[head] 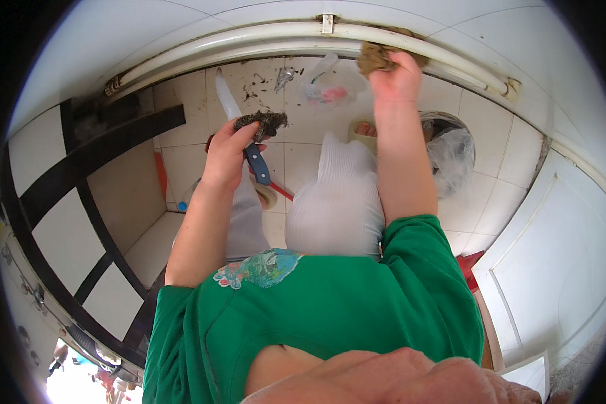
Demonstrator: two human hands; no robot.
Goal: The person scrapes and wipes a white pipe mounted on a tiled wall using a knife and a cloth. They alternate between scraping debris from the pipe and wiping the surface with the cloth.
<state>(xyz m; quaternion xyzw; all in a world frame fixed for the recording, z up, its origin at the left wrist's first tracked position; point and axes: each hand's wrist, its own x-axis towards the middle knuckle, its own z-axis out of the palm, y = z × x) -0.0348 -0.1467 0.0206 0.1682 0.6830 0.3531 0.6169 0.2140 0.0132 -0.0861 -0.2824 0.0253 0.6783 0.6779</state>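
Note:
My right hand [396,83] presses a brown, dirty cloth [373,58] against the white wall pipes [262,34] low on the tiled wall. Part of the cloth shows behind the upper pipe. In my left hand [222,159] are two things: a clump of dark, grimy steel wool [267,122] and a knife [258,164] with a blue riveted handle. The knife's blade points away from me toward the wall, and its handle sticks out below my fingers. Dark debris [252,93] lies scattered on the floor tiles beyond that hand.
A crumpled clear plastic bag [328,93] with something pink lies near the wall. At right stands a bin lined with clear plastic [452,156]. A black-framed cabinet [98,151] lines the left; a white door panel [550,242] is at right. A red stick [281,191] lies between my feet.

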